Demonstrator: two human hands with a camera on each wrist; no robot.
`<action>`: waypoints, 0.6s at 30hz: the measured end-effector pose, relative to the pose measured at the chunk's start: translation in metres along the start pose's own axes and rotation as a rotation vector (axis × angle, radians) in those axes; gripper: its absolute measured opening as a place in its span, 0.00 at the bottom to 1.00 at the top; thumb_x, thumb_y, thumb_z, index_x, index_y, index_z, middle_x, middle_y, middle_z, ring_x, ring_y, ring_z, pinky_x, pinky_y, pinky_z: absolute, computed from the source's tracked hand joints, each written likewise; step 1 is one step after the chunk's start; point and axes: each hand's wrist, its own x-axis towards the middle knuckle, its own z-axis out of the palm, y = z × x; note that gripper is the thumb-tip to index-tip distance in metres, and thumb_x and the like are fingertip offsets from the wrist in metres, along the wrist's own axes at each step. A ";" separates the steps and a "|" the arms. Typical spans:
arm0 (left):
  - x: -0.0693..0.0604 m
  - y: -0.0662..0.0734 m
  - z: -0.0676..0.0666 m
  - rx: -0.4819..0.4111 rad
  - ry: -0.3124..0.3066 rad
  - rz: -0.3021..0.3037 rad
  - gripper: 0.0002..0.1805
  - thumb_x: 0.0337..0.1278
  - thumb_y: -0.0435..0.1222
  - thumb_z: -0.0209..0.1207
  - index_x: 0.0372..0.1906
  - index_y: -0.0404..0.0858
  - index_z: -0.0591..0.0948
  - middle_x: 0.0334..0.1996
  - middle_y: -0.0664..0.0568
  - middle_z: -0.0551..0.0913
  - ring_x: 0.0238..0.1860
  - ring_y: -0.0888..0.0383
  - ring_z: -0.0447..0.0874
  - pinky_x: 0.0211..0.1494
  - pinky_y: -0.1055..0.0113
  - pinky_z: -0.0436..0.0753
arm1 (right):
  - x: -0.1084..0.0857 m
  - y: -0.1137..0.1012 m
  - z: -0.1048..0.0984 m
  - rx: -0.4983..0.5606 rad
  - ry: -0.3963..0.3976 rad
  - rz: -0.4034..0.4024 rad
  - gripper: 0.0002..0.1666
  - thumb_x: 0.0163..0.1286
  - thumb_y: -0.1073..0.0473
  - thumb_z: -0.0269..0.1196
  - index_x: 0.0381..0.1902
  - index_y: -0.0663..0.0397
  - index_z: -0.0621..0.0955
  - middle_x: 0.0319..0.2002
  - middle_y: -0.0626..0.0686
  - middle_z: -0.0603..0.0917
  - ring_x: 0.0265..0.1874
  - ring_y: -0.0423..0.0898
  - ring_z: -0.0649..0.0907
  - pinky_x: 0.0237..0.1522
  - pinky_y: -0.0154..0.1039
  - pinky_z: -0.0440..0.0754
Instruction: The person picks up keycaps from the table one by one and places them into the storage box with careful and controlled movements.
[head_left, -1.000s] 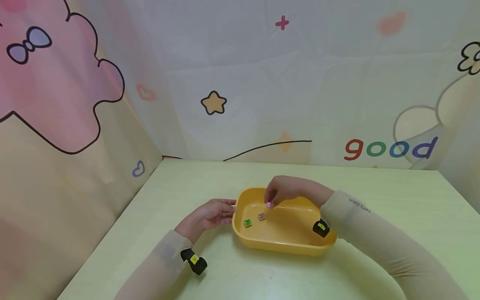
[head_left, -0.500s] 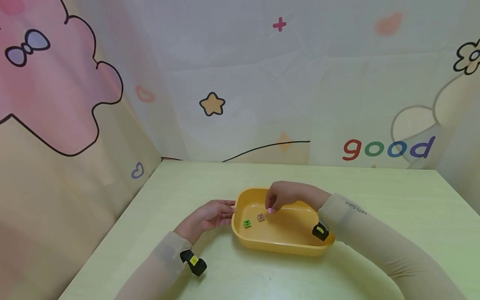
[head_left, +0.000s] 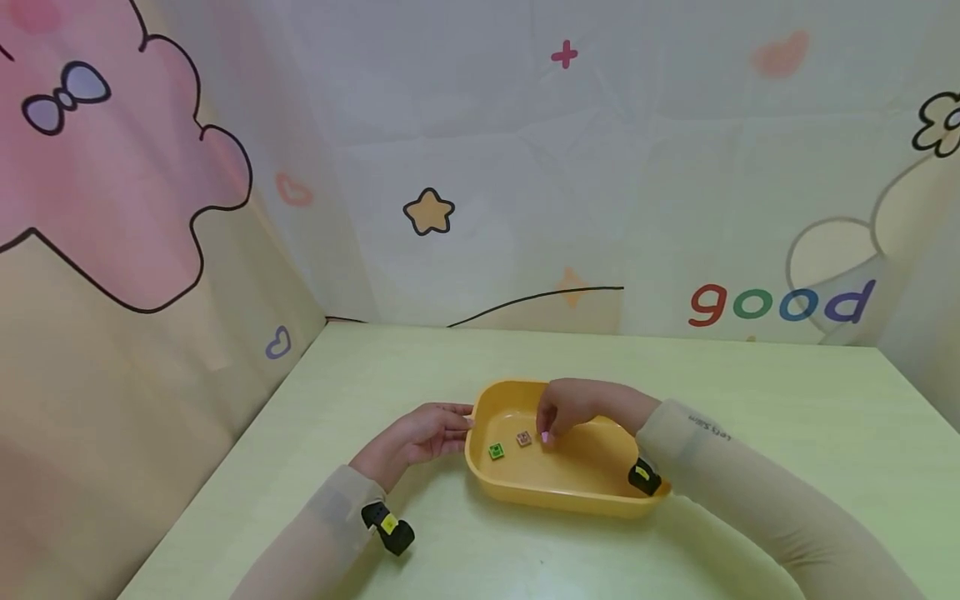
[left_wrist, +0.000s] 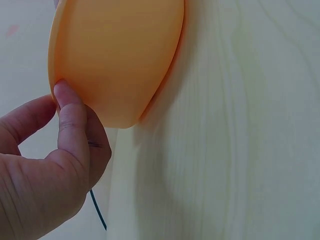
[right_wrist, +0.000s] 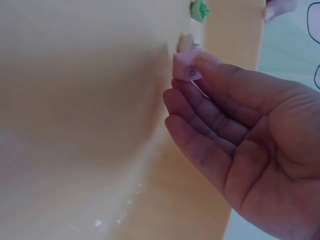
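Pinching the pink keycap (right_wrist: 183,67) inside the yellow tray (head_left: 585,469), the right grip (head_left: 573,402) works best held low while the left grip (head_left: 427,432) pinches the tray's rim (head_left: 558,493).

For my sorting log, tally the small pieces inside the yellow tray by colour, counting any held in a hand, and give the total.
Green piece: 1
Tan piece: 1
Pink piece: 1, held by the right hand
Total: 3

Tray (head_left: 562,498): smooth glossy plast.; pink keycap (right_wrist: 183,67): matt plast.; tabletop (left_wrist: 240,150): wood-grain surf.; backdrop (head_left: 487,100): creased cloth.
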 end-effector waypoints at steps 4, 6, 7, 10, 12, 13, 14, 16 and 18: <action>0.001 -0.001 0.001 0.003 0.002 0.002 0.26 0.72 0.28 0.53 0.72 0.28 0.69 0.37 0.53 0.86 0.33 0.65 0.84 0.40 0.76 0.89 | 0.000 0.002 0.004 -0.014 -0.012 -0.026 0.06 0.64 0.60 0.72 0.35 0.57 0.88 0.31 0.46 0.86 0.30 0.35 0.75 0.37 0.26 0.73; 0.001 -0.001 0.001 0.002 0.002 0.003 0.26 0.72 0.28 0.53 0.72 0.28 0.69 0.37 0.54 0.86 0.33 0.65 0.84 0.39 0.76 0.89 | 0.000 0.003 0.005 -0.012 -0.016 -0.032 0.06 0.64 0.61 0.72 0.35 0.58 0.88 0.31 0.46 0.86 0.30 0.35 0.75 0.38 0.25 0.74; 0.002 -0.001 0.000 0.002 0.002 0.003 0.26 0.72 0.28 0.53 0.72 0.28 0.69 0.37 0.54 0.86 0.33 0.65 0.84 0.39 0.76 0.89 | 0.000 0.004 0.005 -0.012 -0.015 -0.035 0.06 0.64 0.61 0.72 0.35 0.58 0.88 0.31 0.46 0.86 0.30 0.35 0.75 0.38 0.25 0.74; 0.002 -0.002 0.001 0.005 0.003 -0.001 0.26 0.72 0.28 0.53 0.72 0.28 0.69 0.36 0.54 0.86 0.33 0.65 0.84 0.39 0.76 0.88 | 0.000 0.005 0.006 -0.013 -0.015 -0.034 0.06 0.64 0.61 0.73 0.35 0.58 0.88 0.30 0.45 0.86 0.30 0.34 0.75 0.38 0.25 0.74; 0.002 -0.001 0.001 0.008 0.008 -0.004 0.26 0.73 0.29 0.53 0.72 0.28 0.69 0.36 0.54 0.86 0.33 0.65 0.84 0.39 0.77 0.88 | 0.000 0.005 0.006 -0.014 -0.013 -0.034 0.05 0.63 0.62 0.73 0.35 0.58 0.88 0.30 0.45 0.86 0.30 0.34 0.75 0.37 0.25 0.74; 0.001 -0.001 0.001 0.008 0.010 -0.005 0.26 0.73 0.28 0.53 0.72 0.28 0.69 0.36 0.54 0.86 0.33 0.65 0.84 0.39 0.77 0.88 | 0.000 0.006 0.006 -0.022 -0.011 -0.038 0.05 0.63 0.62 0.73 0.35 0.58 0.88 0.30 0.45 0.85 0.30 0.34 0.75 0.36 0.25 0.74; 0.001 -0.001 0.001 0.009 0.012 -0.005 0.26 0.73 0.28 0.53 0.72 0.28 0.69 0.36 0.54 0.86 0.33 0.65 0.84 0.39 0.77 0.88 | 0.000 0.006 0.006 -0.023 -0.011 -0.036 0.05 0.63 0.62 0.73 0.34 0.58 0.88 0.29 0.45 0.85 0.30 0.34 0.74 0.36 0.25 0.73; 0.000 0.000 0.001 0.009 0.014 -0.006 0.26 0.73 0.28 0.53 0.72 0.28 0.69 0.36 0.54 0.86 0.33 0.65 0.84 0.38 0.77 0.88 | 0.000 0.005 0.006 -0.020 -0.010 -0.031 0.04 0.63 0.63 0.72 0.34 0.58 0.88 0.29 0.45 0.84 0.29 0.35 0.74 0.36 0.25 0.73; 0.000 0.000 0.002 0.007 0.014 -0.007 0.26 0.73 0.28 0.53 0.72 0.28 0.69 0.36 0.54 0.86 0.33 0.65 0.85 0.38 0.77 0.88 | 0.000 0.005 0.005 -0.026 -0.011 -0.031 0.04 0.64 0.63 0.72 0.34 0.58 0.88 0.29 0.45 0.84 0.29 0.35 0.74 0.36 0.26 0.73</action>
